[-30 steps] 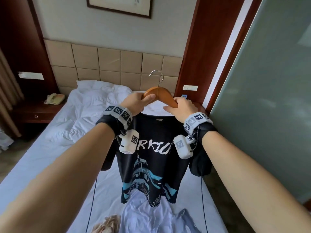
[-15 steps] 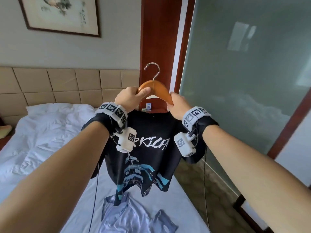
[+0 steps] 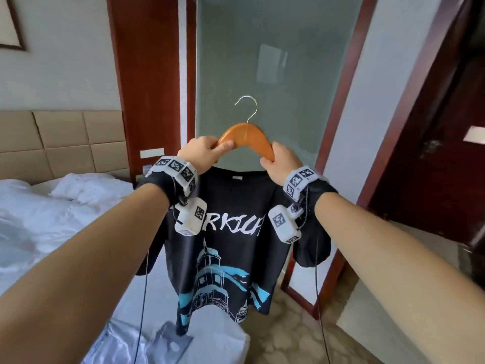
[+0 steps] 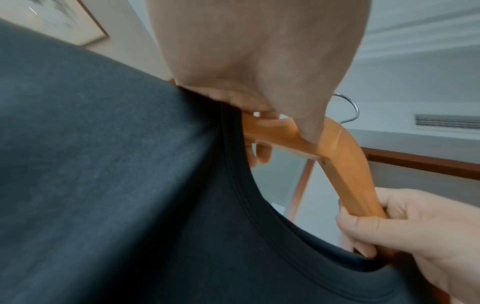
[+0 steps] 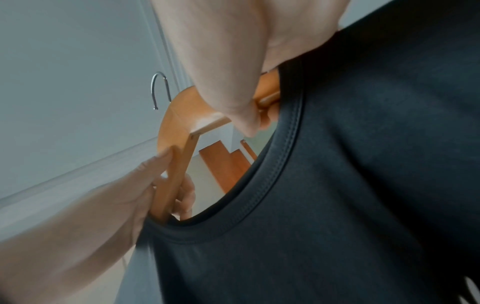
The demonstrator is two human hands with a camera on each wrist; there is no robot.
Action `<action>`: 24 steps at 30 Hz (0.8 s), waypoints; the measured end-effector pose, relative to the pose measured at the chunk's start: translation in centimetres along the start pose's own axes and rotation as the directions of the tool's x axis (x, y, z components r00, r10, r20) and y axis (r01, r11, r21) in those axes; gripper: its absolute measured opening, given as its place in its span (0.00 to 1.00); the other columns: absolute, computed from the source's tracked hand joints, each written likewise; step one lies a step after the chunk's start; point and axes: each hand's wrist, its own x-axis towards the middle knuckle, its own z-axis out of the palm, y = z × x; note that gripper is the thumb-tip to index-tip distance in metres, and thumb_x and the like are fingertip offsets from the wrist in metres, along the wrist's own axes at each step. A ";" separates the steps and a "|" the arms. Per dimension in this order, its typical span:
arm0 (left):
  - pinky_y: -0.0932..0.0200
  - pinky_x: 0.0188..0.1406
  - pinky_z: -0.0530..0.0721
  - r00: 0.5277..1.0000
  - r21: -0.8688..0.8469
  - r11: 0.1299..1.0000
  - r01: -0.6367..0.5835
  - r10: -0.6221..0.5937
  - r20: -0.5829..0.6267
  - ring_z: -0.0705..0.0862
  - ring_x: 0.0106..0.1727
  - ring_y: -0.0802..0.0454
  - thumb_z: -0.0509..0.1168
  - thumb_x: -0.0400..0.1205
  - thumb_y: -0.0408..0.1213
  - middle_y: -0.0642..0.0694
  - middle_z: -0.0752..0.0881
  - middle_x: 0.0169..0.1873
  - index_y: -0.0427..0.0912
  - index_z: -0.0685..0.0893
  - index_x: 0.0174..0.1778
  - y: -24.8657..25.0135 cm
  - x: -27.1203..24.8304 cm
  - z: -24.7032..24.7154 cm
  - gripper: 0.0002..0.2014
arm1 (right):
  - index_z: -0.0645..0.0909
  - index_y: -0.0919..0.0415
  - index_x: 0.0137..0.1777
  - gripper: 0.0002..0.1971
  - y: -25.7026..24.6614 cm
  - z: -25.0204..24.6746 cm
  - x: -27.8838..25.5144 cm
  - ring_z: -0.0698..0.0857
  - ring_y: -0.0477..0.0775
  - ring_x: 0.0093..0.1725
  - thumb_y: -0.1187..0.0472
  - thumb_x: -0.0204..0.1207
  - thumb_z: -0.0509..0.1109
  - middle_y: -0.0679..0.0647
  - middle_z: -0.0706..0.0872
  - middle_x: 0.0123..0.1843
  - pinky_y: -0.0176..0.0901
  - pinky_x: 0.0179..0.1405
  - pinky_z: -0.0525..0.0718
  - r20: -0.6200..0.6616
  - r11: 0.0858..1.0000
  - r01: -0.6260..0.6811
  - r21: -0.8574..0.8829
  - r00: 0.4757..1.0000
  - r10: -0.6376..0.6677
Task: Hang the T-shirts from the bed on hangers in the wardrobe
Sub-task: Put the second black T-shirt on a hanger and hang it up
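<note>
A black T-shirt (image 3: 223,248) with white lettering and a blue tower print hangs on an orange wooden hanger (image 3: 246,136) with a metal hook (image 3: 248,107). I hold it up in front of me, above the bed's edge. My left hand (image 3: 203,151) grips the hanger's left arm where the collar meets it. My right hand (image 3: 279,161) grips the right arm the same way. In the left wrist view the hanger (image 4: 345,162) runs from my left hand's thumb to the right hand (image 4: 405,230). The right wrist view shows the collar (image 5: 262,195) below the hanger (image 5: 179,131).
The bed (image 3: 52,232) with white sheets lies at the left; a pale garment (image 3: 168,342) lies at its near corner. A frosted glass panel (image 3: 275,61) in a wood frame stands ahead. A dark wooden door (image 3: 446,140) is at the right, over patterned floor (image 3: 288,332).
The view has swung right, away from the headboard and toward the glass panel and dark door. Both hands keep their grip on the hanger, and the shirt has travelled with them.
</note>
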 end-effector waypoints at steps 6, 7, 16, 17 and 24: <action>0.53 0.41 0.79 0.987 0.099 0.987 -0.125 0.113 0.117 0.85 0.42 0.44 0.64 0.75 0.71 0.49 0.83 0.34 0.50 0.80 0.42 10.3 2.7 7.3 0.25 | 0.77 0.59 0.53 0.07 9.8 -7.8 -2.8 0.84 0.61 0.42 0.56 0.81 0.66 0.55 0.83 0.43 0.49 0.39 0.80 -0.045 0.991 -0.106 -0.087 0.994 0.102; 0.53 0.41 0.78 0.984 0.123 0.981 -0.148 0.133 0.120 0.84 0.43 0.43 0.64 0.77 0.70 0.49 0.83 0.35 0.51 0.79 0.42 12.1 3.2 8.5 0.23 | 0.76 0.58 0.52 0.07 11.4 -9.1 -3.1 0.84 0.61 0.42 0.55 0.80 0.66 0.55 0.83 0.43 0.51 0.41 0.81 -0.055 0.988 -0.120 -0.100 0.992 0.115; 0.55 0.45 0.75 0.870 0.103 0.896 -0.431 0.383 0.310 0.80 0.45 0.45 0.63 0.83 0.61 0.50 0.81 0.39 0.51 0.79 0.50 26.5 9.1 19.9 0.16 | 0.75 0.51 0.49 0.10 26.7 -19.5 -5.3 0.83 0.57 0.39 0.47 0.79 0.70 0.50 0.82 0.40 0.47 0.38 0.78 -0.067 0.926 -0.290 -0.242 0.957 0.282; 0.55 0.44 0.75 0.851 0.091 0.884 -0.459 0.408 0.330 0.80 0.45 0.45 0.63 0.83 0.61 0.49 0.82 0.40 0.49 0.80 0.50 27.8 10.1 21.3 0.18 | 0.75 0.51 0.49 0.10 28.3 -20.2 -5.1 0.83 0.56 0.39 0.47 0.79 0.70 0.49 0.81 0.39 0.47 0.38 0.77 -0.064 0.921 -0.310 -0.235 0.951 0.303; 0.55 0.41 0.74 0.754 -0.034 0.813 -0.581 0.553 0.356 0.82 0.42 0.47 0.64 0.82 0.62 0.49 0.82 0.37 0.49 0.80 0.44 37.7 16.8 30.9 0.18 | 0.71 0.55 0.38 0.15 39.5 -25.8 -2.5 0.79 0.54 0.35 0.49 0.78 0.72 0.52 0.78 0.36 0.46 0.36 0.74 -0.119 0.856 -0.440 -0.272 0.898 0.424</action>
